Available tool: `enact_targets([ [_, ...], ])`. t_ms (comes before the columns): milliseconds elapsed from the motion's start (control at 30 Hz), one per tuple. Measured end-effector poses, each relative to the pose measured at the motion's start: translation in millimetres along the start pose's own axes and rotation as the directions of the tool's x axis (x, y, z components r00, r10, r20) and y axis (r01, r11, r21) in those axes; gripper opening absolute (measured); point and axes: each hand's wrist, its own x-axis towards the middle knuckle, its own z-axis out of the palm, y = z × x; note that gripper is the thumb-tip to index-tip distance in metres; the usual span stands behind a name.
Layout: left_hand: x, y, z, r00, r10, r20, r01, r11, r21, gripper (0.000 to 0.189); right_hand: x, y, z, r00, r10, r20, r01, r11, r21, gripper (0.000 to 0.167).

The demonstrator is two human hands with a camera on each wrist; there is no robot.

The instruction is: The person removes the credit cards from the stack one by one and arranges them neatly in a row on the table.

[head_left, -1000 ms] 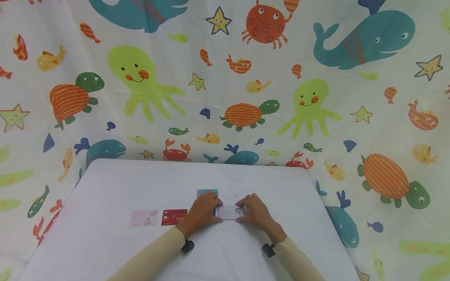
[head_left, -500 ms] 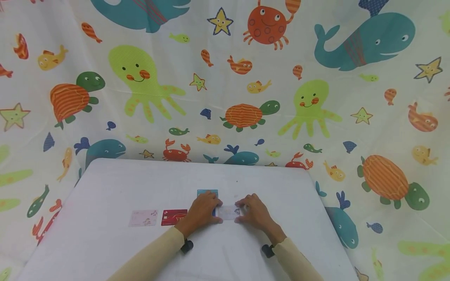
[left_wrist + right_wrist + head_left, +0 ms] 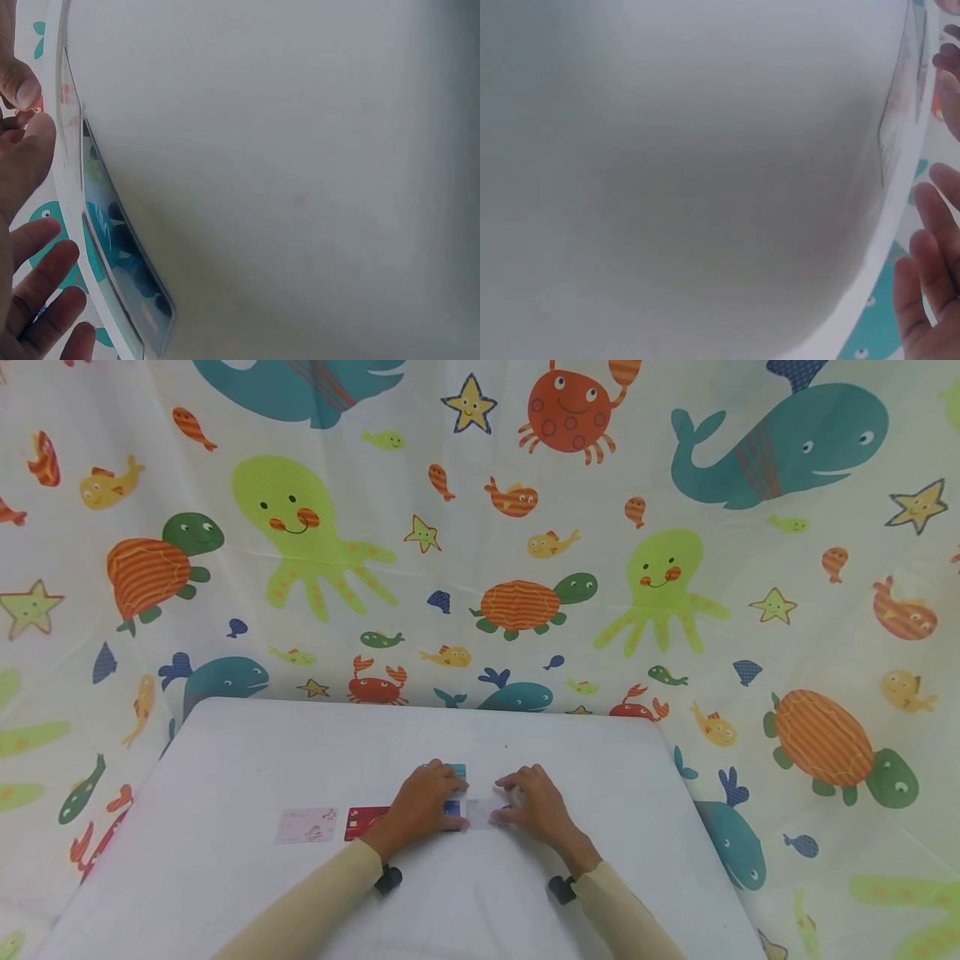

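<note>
In the head view, a pale, see-through card (image 3: 478,814) lies flat on the white table between both hands. My left hand (image 3: 420,802) hovers at its left side, over a blue card (image 3: 453,810) that it partly covers. The left wrist view shows the left fingers (image 3: 64,281) spread loosely, beside the blue card's picture face. At the pale card's right edge is my right hand (image 3: 538,806), its fingers bent and relaxed around nothing. Its fingers (image 3: 930,270) appear apart in the right wrist view. Behind the left hand, a teal card (image 3: 457,772) shows only in part.
A red card (image 3: 365,821) lies left of the blue one, its right part hidden by the left hand. Farther left is a pale pink card (image 3: 306,825). The table's far edge meets a hanging cloth (image 3: 420,635) printed with sea animals.
Both hands have let go of the pale card's edges. The left hand has shifted left and slightly away, uncovering more of the blue card; the right hand has moved a little left.
</note>
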Motion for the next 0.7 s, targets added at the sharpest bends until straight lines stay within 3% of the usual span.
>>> enact_targets([
  [433, -1.2, -17.2, -14.7, 1.0, -0.002, -0.016, 0.002, 1.0, 0.023, 0.061, 17.4, -11.4, 6.1, 1.0, 0.021, -0.005, -0.021, 1.0, 0.02, 0.048],
  [700, -0.8, -28.8, -22.9, 0.998, -0.057, 0.011, 0.057, 0.998, 0.029, 0.06, 28.8, -17.7, 10.9, 0.999, 0.028, 0.017, -0.029, 0.998, 0.048, 0.049],
])
